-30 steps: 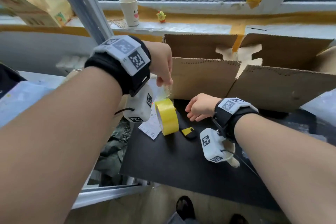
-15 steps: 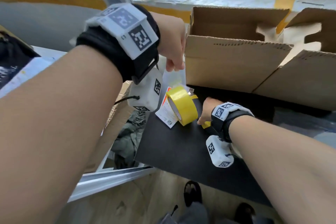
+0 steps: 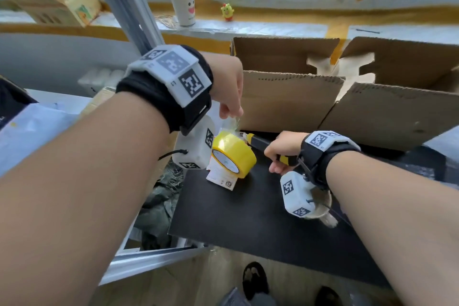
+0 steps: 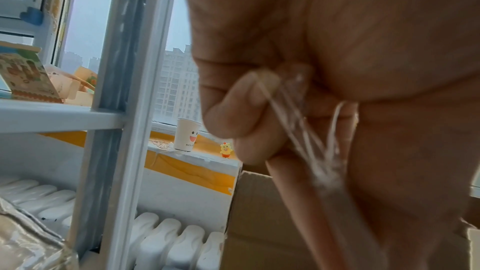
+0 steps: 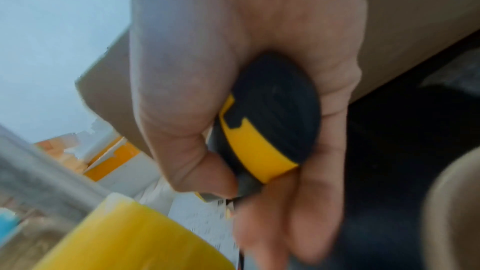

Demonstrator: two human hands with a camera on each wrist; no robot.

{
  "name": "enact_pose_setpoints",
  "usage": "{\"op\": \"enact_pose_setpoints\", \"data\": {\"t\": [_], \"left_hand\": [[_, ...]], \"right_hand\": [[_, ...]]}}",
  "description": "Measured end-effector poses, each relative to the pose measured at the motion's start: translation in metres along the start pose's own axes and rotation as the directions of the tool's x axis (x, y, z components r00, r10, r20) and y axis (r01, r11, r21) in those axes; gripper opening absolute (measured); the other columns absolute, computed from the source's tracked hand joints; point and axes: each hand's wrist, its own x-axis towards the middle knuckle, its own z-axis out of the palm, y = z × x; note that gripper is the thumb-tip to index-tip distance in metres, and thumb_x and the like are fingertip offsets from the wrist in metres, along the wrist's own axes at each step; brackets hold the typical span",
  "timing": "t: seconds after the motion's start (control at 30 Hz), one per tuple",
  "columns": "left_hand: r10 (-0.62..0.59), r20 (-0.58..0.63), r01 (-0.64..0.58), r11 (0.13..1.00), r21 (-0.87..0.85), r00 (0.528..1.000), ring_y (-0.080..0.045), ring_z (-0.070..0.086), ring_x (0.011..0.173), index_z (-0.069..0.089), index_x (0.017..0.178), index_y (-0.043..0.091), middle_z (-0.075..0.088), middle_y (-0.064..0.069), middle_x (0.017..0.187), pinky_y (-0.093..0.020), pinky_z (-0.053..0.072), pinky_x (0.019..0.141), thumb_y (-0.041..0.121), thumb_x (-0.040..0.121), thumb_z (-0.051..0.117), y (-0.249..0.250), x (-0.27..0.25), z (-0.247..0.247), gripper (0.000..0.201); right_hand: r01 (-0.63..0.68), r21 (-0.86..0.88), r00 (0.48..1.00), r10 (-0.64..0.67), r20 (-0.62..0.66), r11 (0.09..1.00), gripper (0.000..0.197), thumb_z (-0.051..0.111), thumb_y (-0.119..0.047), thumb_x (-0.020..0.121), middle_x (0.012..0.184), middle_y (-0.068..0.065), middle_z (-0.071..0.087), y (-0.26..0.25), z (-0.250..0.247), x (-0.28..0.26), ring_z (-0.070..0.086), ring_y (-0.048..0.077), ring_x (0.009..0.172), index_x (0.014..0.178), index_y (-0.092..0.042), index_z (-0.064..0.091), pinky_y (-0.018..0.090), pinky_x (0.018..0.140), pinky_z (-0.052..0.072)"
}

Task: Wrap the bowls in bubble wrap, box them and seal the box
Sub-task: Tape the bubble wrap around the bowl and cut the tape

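A yellow tape roll [image 3: 233, 154] lies on the black table [image 3: 248, 218], just in front of the brown cardboard box [image 3: 285, 102] with its flaps open. My left hand [image 3: 229, 92] is raised above the roll and pinches the crumpled free end of the clear tape [image 4: 306, 130] between thumb and fingers. My right hand [image 3: 283, 150] grips a black and yellow utility knife [image 5: 267, 122], whose tip points at the tape strip beside the roll [image 5: 130, 237]. No bowls are visible; the box's inside is hidden.
A white paper slip [image 3: 221, 179] lies under the roll. On the windowsill stand a paper cup with a smiling face [image 3: 182, 5] and a small yellow toy [image 3: 227, 11]. A grey metal post [image 3: 124, 5] rises at the left. A radiator [image 4: 166, 239] sits below the sill.
My right hand has picked up the utility knife from the table and turned its tip toward the tape. My left hand keeps pulling the tape end up from the roll.
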Motion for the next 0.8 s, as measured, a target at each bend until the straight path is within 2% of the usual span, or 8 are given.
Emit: {"op": "enact_pose_setpoints", "data": {"t": [0.1,0.2,0.27,0.33,0.43,0.53,0.6,0.8], "left_hand": [[0.008,0.0,-0.008,1.0,-0.003,1.0,0.001,0.053,0.06,0.076,0.073,0.018,0.071,0.012,0.064,-0.02,0.039,0.065,0.034,0.084,0.069,0.009,-0.002,-0.003,0.02],[0.021,-0.021,-0.021,1.0,0.002,1.0,0.001,0.052,0.057,0.077,0.076,0.016,0.071,0.012,0.064,-0.019,0.038,0.061,0.033,0.084,0.07,0.023,-0.002,-0.002,0.02],[0.039,-0.02,-0.039,0.999,0.013,0.999,0.001,0.053,0.057,0.076,0.076,0.016,0.069,0.013,0.062,-0.019,0.039,0.06,0.033,0.084,0.07,0.035,-0.001,0.0,0.02],[0.063,-0.016,-0.062,0.998,0.018,0.998,-0.001,0.054,0.06,0.077,0.076,0.014,0.068,0.012,0.06,-0.019,0.041,0.06,0.032,0.084,0.07,0.045,0.002,0.004,0.02],[0.088,-0.026,-0.087,0.995,0.041,0.996,-0.005,0.058,0.064,0.075,0.073,0.013,0.066,0.011,0.059,-0.02,0.049,0.065,0.029,0.083,0.072,0.058,0.008,0.011,0.019],[0.101,-0.037,-0.096,0.99,0.102,0.994,-0.003,0.055,0.056,0.075,0.072,0.014,0.065,0.011,0.057,-0.016,0.045,0.054,0.03,0.082,0.072,0.069,0.013,0.014,0.019],[0.102,-0.037,-0.097,0.988,0.124,0.994,-0.002,0.055,0.054,0.076,0.076,0.013,0.068,0.01,0.06,-0.015,0.042,0.051,0.03,0.083,0.071,0.073,0.015,0.013,0.019],[0.117,-0.026,-0.112,0.984,0.137,0.993,0.003,0.053,0.047,0.077,0.079,0.012,0.071,0.008,0.063,-0.014,0.04,0.049,0.029,0.085,0.07,0.076,0.021,0.012,0.019]], "right_hand": [[0.015,-0.073,0.998,-0.019,-0.057,0.997,0.022,0.055,-0.024,0.083,0.057,0.007,0.064,0.012,-0.018,-0.017,0.044,0.02,0.046,0.086,-0.002,0.055,0.023,0.048,0.039],[0.006,0.019,0.995,-0.004,-0.104,1.0,0.033,0.045,-0.04,0.091,0.057,0.004,0.05,0.03,-0.037,-0.031,0.04,0.018,0.046,0.086,-0.008,0.053,0.022,0.048,0.035],[-0.005,0.171,0.995,0.021,-0.096,0.985,0.025,0.044,-0.032,0.092,0.06,0.006,0.047,0.043,-0.048,-0.041,0.042,0.017,0.048,0.086,-0.009,0.053,0.026,0.054,0.042],[0.007,0.292,0.997,0.017,-0.079,0.956,0.011,0.047,-0.014,0.095,0.074,0.014,0.051,0.057,-0.058,-0.051,0.054,0.022,0.059,0.094,-0.005,0.052,0.04,0.075,0.053],[0.035,0.443,0.999,-0.048,0.019,0.896,0.019,0.041,0.005,0.096,0.099,0.025,0.05,0.078,-0.069,-0.059,0.067,0.033,0.078,0.113,-0.001,0.048,0.054,0.092,0.05],[0.084,0.487,0.991,-0.122,0.047,0.869,0.028,0.032,0.01,0.098,0.106,0.025,0.056,0.089,-0.072,-0.071,0.067,0.029,0.08,0.119,0.0,0.047,0.038,0.07,0.059],[0.119,0.502,0.989,-0.145,0.014,0.857,0.033,0.03,0.01,0.098,0.1,0.023,0.062,0.095,-0.073,-0.074,0.064,0.024,0.075,0.127,0.002,0.045,0.029,0.058,0.055],[0.206,0.511,0.978,-0.177,-0.106,0.835,0.03,0.042,0.003,0.1,0.092,0.025,0.064,0.102,-0.074,-0.081,0.059,0.022,0.063,0.129,0.008,0.046,0.024,0.049,0.054]]}}
